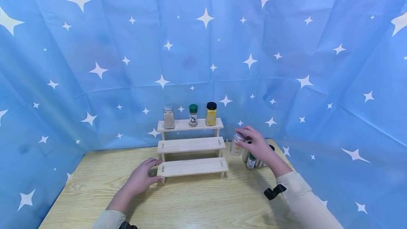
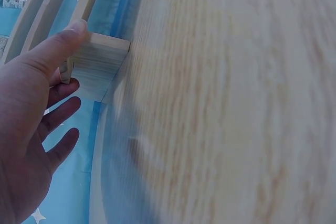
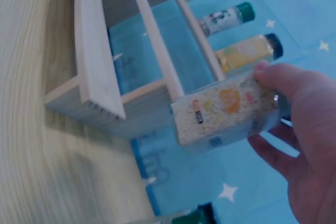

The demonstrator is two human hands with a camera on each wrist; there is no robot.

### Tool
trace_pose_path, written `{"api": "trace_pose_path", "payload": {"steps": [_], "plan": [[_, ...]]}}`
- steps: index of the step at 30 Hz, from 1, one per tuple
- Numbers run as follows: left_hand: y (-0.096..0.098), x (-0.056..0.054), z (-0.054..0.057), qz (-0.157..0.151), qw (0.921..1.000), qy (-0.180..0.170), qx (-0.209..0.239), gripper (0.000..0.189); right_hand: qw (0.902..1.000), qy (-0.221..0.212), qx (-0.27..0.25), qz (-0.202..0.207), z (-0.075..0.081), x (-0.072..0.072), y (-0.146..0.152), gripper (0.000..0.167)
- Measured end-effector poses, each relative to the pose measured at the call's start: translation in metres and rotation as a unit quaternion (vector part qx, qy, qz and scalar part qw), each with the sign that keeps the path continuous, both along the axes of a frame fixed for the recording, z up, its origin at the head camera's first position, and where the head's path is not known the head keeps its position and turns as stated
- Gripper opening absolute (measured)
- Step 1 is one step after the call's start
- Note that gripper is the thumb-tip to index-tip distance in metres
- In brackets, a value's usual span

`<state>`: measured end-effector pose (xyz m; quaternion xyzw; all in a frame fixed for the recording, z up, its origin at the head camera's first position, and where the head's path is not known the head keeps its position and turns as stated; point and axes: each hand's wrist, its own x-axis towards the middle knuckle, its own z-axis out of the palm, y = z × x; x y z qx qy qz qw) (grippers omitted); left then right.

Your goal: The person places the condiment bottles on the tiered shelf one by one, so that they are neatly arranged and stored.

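Note:
A three-step wooden spice rack (image 1: 192,167) stands on the table. My left hand (image 1: 143,178) pinches the left end of its lowest step, thumb on top (image 2: 58,45) and fingers below. With thumb and fingertips, my right hand (image 1: 257,147) holds a clear spice jar (image 3: 226,111) near its silver lid, to the right of the rack. The jar has pale grainy contents and an orange picture on its label; it is tilted and off the table. On the top step stand a silver-lidded jar (image 1: 169,119), a green-capped bottle (image 1: 193,116) and a yellow jar with a black lid (image 1: 211,114).
Several more spice bottles stand close together on the table under my right hand, among them a green-capped bottle (image 1: 251,162); my hand partly hides them. A blue star-patterned cloth (image 1: 190,63) hangs behind and on both sides of the wood-grain table (image 1: 190,204).

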<state>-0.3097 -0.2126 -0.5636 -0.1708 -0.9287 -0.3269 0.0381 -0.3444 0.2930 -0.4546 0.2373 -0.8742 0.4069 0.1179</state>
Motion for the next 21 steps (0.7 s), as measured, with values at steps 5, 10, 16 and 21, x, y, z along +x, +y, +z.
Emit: {"api": "trace_pose_path", "payload": {"steps": [5,10,16,21], "plan": [[0.001,0.000,0.000,0.002,1.0000,0.000,-0.002,0.074,0.9991,0.015,-0.041,0.001,0.006,-0.002,-0.011,0.054],[0.001,0.002,0.000,0.004,1.0000,0.005,-0.001,0.075,0.9976,0.019,-0.066,0.010,0.014,-0.004,-0.033,0.055],[0.000,0.001,0.000,0.004,1.0000,0.007,0.001,0.073,0.9963,0.010,-0.081,0.030,0.023,-0.010,-0.065,0.053],[0.000,-0.001,-0.002,0.000,1.0000,0.007,0.002,0.072,0.9956,0.013,-0.083,0.042,0.026,-0.017,-0.092,0.051]]}}
